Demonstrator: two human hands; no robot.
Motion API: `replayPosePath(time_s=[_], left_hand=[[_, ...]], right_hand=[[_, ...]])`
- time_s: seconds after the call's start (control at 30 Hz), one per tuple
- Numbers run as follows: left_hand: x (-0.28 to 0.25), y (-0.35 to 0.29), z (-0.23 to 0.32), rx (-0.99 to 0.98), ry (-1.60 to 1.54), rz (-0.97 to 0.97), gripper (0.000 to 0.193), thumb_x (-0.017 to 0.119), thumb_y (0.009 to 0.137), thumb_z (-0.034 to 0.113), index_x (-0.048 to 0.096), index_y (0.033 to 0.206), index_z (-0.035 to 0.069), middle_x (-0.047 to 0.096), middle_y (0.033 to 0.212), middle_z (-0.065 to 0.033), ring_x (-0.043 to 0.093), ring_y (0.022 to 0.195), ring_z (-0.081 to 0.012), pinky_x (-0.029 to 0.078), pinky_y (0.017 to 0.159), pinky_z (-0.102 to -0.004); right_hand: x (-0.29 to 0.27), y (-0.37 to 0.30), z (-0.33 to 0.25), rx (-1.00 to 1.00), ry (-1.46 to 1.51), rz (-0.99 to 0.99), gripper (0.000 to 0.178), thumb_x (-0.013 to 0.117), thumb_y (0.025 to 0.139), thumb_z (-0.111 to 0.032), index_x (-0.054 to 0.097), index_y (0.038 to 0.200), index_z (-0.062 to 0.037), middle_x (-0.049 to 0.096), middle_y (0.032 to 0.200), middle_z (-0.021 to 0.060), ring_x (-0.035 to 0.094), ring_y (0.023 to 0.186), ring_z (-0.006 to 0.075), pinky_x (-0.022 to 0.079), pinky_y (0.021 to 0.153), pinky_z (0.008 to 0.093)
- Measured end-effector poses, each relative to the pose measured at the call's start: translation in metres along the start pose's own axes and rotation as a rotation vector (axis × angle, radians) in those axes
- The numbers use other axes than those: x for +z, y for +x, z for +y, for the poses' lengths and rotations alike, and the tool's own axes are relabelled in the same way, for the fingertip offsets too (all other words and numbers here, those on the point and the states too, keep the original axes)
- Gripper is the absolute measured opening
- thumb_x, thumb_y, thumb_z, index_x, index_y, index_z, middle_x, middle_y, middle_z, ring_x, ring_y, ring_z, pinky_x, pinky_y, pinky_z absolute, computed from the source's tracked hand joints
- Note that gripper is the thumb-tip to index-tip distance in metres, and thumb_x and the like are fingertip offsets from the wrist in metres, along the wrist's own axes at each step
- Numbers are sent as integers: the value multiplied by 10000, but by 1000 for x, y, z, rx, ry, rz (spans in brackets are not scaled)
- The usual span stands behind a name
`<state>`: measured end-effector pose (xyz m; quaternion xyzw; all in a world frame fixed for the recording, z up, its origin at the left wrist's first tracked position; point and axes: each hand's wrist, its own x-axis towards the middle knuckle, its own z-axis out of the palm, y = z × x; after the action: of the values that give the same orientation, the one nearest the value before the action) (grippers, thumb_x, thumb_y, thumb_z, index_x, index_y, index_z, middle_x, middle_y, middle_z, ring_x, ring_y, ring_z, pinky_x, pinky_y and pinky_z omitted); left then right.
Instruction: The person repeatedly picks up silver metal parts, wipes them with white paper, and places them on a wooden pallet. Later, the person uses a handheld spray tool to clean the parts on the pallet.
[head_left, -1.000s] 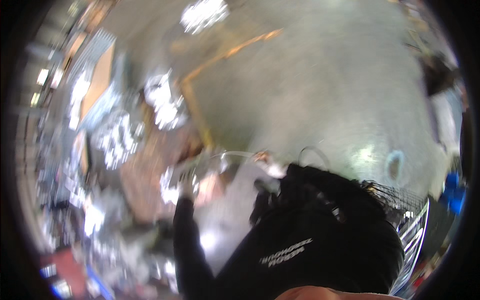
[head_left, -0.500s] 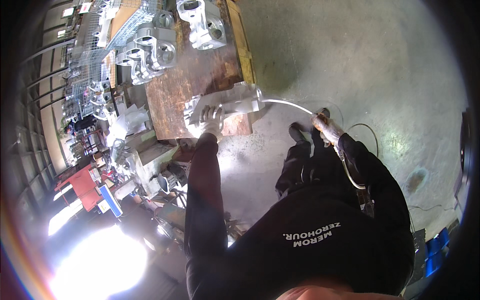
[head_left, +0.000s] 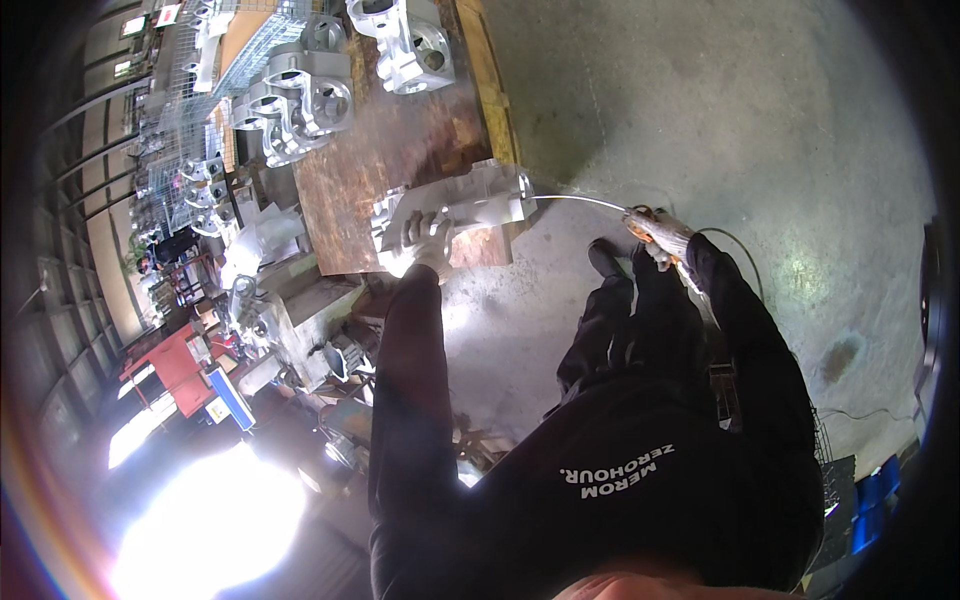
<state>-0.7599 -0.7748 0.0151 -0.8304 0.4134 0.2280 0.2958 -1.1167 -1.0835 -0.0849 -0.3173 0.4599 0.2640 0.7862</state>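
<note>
A long silvery metal casting (head_left: 478, 205) lies across the near end of the brown worktable (head_left: 400, 135). My left hand (head_left: 427, 245), in a pale glove, grips the casting near its left end, fingers over the top. Out to the right of the table, my gloved right hand (head_left: 668, 240) is closed round a tool with an orange part, which looks like an air gun (head_left: 640, 230). From it a thin, slightly curved tube (head_left: 580, 198) reaches left to the casting's right end. Whether its tip enters the casting is too small to tell.
More silvery castings (head_left: 300, 105) stand at the table's far left, and another (head_left: 412, 50) at its far end. Wire mesh cages (head_left: 165, 150) rise beyond. A dark hose (head_left: 745, 262) loops behind my right hand over the concrete floor (head_left: 680, 110). Blue bins (head_left: 875, 505) sit lower right.
My right hand has turned and moved slightly right, bringing the tool's orange part into sight. The thin tube now looks straighter. My left hand keeps its place on the casting.
</note>
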Motion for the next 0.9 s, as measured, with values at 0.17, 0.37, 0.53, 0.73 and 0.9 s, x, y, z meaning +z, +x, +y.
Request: replayPosePath(time_s=[0.17,0.37,0.53,0.73,0.9], left_hand=[[2,1,1,-3,-39,-9,891,767,637,231,415,1456,253,279,1541,-113,149,1479,-352,83,1206,-495],[-9,-3,8,-39,-9,-72,840,756,666,245,443,1445,243,294,1538,-128,133,1479,-360,69,1205,-496],[-13,-3,10,-27,-24,-55,882,812,657,309,435,1450,230,249,1561,-122,104,1482,-377,81,1206,-507],[-7,1,9,-63,-15,-89,889,803,655,351,423,1452,248,249,1557,-121,81,1485,-375,71,1205,-515],[-15,-2,13,-70,-37,-74,893,792,659,393,414,1452,231,256,1557,-108,94,1492,-339,53,1213,-496]], right_hand=[[-6,13,9,-22,-47,-60,378,547,967,-534,571,861,-171,380,515,-39,321,346,91,236,324,280],[-21,19,45,-164,-33,147,347,545,975,-499,584,907,-161,401,567,-74,297,359,50,213,323,278],[-13,57,57,-185,8,60,451,593,928,-558,554,790,-131,392,512,-50,325,361,74,236,333,282],[-9,95,50,-29,0,-18,515,597,896,-627,510,723,-150,393,484,-25,369,362,105,274,336,296],[-33,96,19,-107,-95,-178,560,512,926,-657,424,669,-168,301,475,-49,291,333,99,211,320,304]])
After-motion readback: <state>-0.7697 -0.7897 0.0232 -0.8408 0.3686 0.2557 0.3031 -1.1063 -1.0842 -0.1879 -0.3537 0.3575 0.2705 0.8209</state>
